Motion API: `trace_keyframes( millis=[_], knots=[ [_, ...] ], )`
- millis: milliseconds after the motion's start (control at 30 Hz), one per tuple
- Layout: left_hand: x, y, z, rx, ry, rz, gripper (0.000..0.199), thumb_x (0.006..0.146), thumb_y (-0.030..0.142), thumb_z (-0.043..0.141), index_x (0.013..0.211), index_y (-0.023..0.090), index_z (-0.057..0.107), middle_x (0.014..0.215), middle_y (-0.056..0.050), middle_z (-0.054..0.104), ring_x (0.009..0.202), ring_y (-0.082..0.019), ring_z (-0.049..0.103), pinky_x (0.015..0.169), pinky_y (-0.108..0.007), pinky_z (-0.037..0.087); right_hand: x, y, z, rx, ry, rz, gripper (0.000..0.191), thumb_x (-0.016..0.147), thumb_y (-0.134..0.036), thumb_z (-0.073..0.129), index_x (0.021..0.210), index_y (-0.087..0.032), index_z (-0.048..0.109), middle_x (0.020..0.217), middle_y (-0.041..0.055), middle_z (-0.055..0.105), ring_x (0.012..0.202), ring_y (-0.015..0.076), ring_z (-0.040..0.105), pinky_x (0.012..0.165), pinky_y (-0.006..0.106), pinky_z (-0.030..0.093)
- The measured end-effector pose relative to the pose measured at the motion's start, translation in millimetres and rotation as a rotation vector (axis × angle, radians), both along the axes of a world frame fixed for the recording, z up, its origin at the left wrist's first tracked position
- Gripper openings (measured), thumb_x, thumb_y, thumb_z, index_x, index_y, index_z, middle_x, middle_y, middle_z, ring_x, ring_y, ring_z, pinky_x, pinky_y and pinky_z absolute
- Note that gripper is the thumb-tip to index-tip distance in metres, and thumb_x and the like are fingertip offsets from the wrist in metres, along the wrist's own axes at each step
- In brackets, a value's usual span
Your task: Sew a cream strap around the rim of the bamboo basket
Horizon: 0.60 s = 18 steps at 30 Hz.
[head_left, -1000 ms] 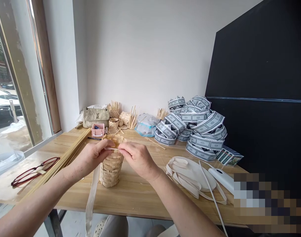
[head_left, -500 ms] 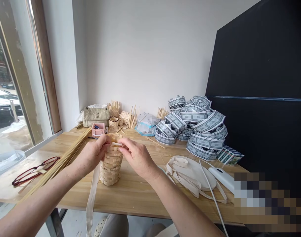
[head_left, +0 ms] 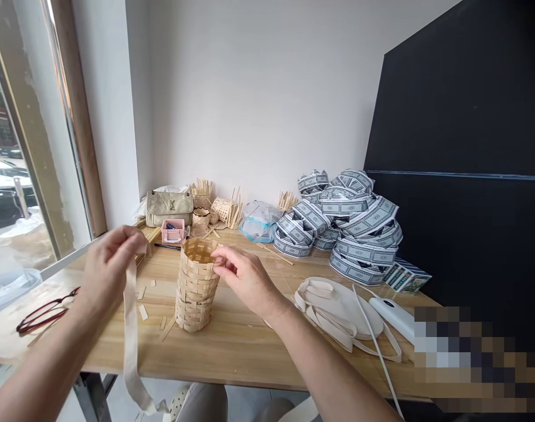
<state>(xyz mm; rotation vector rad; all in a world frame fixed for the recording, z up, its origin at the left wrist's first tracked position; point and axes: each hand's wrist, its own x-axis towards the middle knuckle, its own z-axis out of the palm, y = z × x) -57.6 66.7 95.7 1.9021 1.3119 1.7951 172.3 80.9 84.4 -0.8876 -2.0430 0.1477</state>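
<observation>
left hand (head_left: 111,264) pinching a pale strip (head_left: 130,340) that dangles past the front edge of the worktop (head_left: 245,363); there's the woven basket (head_left: 193,299), upright, and the right hand (head_left: 246,278), barely parted, pinches its rim!

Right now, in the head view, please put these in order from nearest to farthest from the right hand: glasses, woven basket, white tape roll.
From the right hand:
1. Woven basket: at the fingertips, on the hand's left.
2. White tape roll: on the table to the right.
3. Glasses: far left, partly hidden beyond the other arm.
</observation>
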Motion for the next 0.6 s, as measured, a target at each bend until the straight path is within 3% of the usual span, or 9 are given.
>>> trace_keyframes(
  millis=[67, 100, 167, 233, 300, 400, 467, 533, 600],
  knots=[
    [3.4, 1.5, -14.6, 0.010, 0.037, 0.015, 0.025, 0.080, 0.032, 0.058, 0.061, 0.019, 0.048, 0.049, 0.006, 0.038, 0.045, -0.010, 0.038, 0.045, -0.023, 0.033, 0.0, 0.8, -0.2, -0.012, 0.004, 0.012, 0.023, 0.074, -0.001, 0.059, 0.089, -0.019, 0.062, 0.079, -0.0006, 0.064, 0.069, 0.0122, 0.057, 0.065, 0.023, 0.043],
    [6.6, 3.0, -21.4, 0.068, 0.071, 0.037, 0.027, 0.076, 0.033, 0.062, 0.059, 0.019, 0.048, 0.053, 0.005, 0.040, 0.049, -0.011, 0.041, 0.047, -0.023, 0.036, 0.1, 1.2, -0.4, -0.019, 0.006, 0.018, 0.023, 0.075, -0.002, 0.059, 0.089, -0.019, 0.062, 0.079, -0.0008, 0.064, 0.069, 0.0121, 0.057, 0.065, 0.023, 0.043],
    [13.7, 7.0, -31.6, 0.132, 0.095, 0.035, 0.018, 0.073, 0.036, 0.066, 0.070, 0.019, 0.058, 0.077, 0.000, 0.054, 0.073, -0.016, 0.054, 0.061, -0.025, 0.045, 0.6, 1.5, -0.7, -0.036, 0.006, 0.027, 0.022, 0.075, -0.002, 0.059, 0.089, -0.019, 0.062, 0.079, -0.0009, 0.064, 0.069, 0.0120, 0.057, 0.065, 0.023, 0.043],
    [19.6, 12.2, -37.2, 0.135, 0.100, -0.056, 0.029, 0.072, 0.040, 0.068, 0.094, 0.022, 0.063, 0.111, -0.006, 0.054, 0.089, -0.019, 0.056, 0.069, -0.027, 0.049, 1.0, 1.0, -0.3, -0.059, -0.001, 0.033, 0.022, 0.075, -0.003, 0.058, 0.090, -0.019, 0.062, 0.080, -0.0010, 0.064, 0.070, 0.0119, 0.057, 0.065, 0.023, 0.043],
    [23.3, 18.3, -39.9, 0.078, 0.087, -0.180, 0.043, 0.071, 0.044, 0.070, 0.109, 0.025, 0.060, 0.130, -0.008, 0.044, 0.072, -0.013, 0.057, 0.059, -0.026, 0.050, 1.0, 0.0, 1.1, -0.092, -0.016, 0.035, 0.023, 0.075, -0.004, 0.058, 0.091, -0.019, 0.062, 0.080, -0.0012, 0.064, 0.070, 0.0113, 0.058, 0.065, 0.023, 0.043],
    [25.9, 27.6, -42.3, -0.023, 0.063, -0.295, 0.044, 0.071, 0.045, 0.070, 0.109, 0.025, 0.061, 0.137, -0.011, 0.040, 0.052, -0.005, 0.052, 0.048, -0.024, 0.047, 3.8, -0.8, 4.5, -0.163, -0.059, 0.023, 0.026, 0.076, -0.005, 0.057, 0.097, -0.020, 0.061, 0.082, -0.0024, 0.065, 0.071, 0.0097, 0.059, 0.064, 0.020, 0.044],
    [26.5, 32.6, -43.2, -0.031, 0.083, -0.307, 0.040, 0.071, 0.046, 0.070, 0.102, 0.022, 0.063, 0.133, -0.012, 0.046, 0.075, -0.016, 0.062, 0.060, -0.027, 0.051, 12.1, 0.1, 5.2, -0.212, -0.092, -0.029, 0.034, 0.078, -0.009, 0.057, 0.108, -0.023, 0.057, 0.092, -0.0019, 0.065, 0.076, 0.0091, 0.060, 0.066, 0.019, 0.045],
    [26.6, 35.2, -43.0, -0.005, 0.113, -0.292, 0.035, 0.071, 0.045, 0.070, 0.094, 0.019, 0.065, 0.126, -0.013, 0.052, 0.110, -0.027, 0.055, 0.076, -0.030, 0.051, 27.7, 1.9, 1.1, -0.261, -0.128, -0.153, 0.035, 0.082, -0.015, 0.053, 0.117, -0.023, 0.052, 0.104, 0.0010, 0.062, 0.083, 0.0106, 0.060, 0.068, 0.021, 0.045],
    [26.2, 35.5, -41.9, 0.003, 0.135, -0.292, 0.031, 0.071, 0.044, 0.070, 0.089, 0.019, 0.064, 0.127, -0.013, 0.052, 0.121, -0.029, 0.046, 0.081, -0.032, 0.049, 48.5, 3.4, -9.7, -0.331, -0.199, -0.318, 0.024, 0.086, -0.018, 0.048, 0.109, -0.020, 0.055, 0.100, 0.0039, 0.062, 0.083, 0.0138, 0.059, 0.069, 0.026, 0.045]
  ],
)
